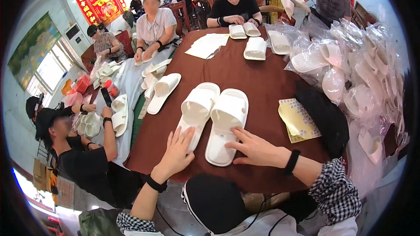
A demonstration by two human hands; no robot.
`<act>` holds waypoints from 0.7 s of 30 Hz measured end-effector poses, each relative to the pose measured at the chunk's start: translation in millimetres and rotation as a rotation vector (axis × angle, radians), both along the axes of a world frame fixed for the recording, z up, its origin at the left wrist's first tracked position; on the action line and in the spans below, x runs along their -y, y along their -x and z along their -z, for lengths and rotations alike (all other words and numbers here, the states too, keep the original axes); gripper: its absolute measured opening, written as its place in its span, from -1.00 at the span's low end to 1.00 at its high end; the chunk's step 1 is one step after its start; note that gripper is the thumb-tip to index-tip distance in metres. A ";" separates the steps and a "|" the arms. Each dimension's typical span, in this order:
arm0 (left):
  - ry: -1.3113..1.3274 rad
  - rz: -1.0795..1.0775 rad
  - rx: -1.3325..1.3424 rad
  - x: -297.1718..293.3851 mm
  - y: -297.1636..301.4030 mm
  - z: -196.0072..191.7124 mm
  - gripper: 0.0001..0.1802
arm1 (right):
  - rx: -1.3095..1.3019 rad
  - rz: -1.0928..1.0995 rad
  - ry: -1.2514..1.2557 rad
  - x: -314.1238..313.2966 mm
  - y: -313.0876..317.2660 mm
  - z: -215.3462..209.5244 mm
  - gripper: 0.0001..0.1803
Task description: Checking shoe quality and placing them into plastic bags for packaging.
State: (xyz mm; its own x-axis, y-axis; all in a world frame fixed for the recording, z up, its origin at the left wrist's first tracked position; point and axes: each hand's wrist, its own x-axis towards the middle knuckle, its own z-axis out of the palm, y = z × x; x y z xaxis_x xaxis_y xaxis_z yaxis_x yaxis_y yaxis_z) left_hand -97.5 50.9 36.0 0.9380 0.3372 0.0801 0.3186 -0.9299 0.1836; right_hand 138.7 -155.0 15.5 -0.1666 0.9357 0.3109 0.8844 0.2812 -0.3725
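Two white slippers lie side by side on the brown table, toes pointing away from me. My left hand rests flat with spread fingers on the heel of the left slipper. My right hand lies flat, fingers apart, touching the heel of the right slipper. Neither hand grips anything. A black band sits on each wrist.
A yellow sheet lies right of the slippers beside a black bag. Bagged white slippers pile up at the right. Another white slipper hangs off the table's left edge. Several people sit around with more slippers; white papers lie farther back.
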 end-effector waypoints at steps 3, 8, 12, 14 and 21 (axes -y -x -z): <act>0.133 -0.132 0.037 3.3 -5.4 9.1 -0.08 | 0.021 0.055 -0.026 -28.5 17.0 9.4 -0.38; -0.063 -0.302 -0.004 28.8 -22.8 23.1 0.25 | -0.073 0.016 -0.056 -53.5 22.8 16.4 -0.33; -0.083 -0.348 -0.083 36.8 -31.8 21.8 0.11 | -0.175 -0.074 0.004 -45.9 12.8 12.3 -0.38; -0.083 -0.338 -0.038 37.9 -29.7 28.4 -0.02 | -0.221 -0.097 0.024 -38.6 6.6 10.3 -0.41; -0.219 -0.223 -0.119 19.0 -20.5 22.3 -0.20 | -0.176 0.088 0.068 -13.8 -23.1 -1.5 -0.54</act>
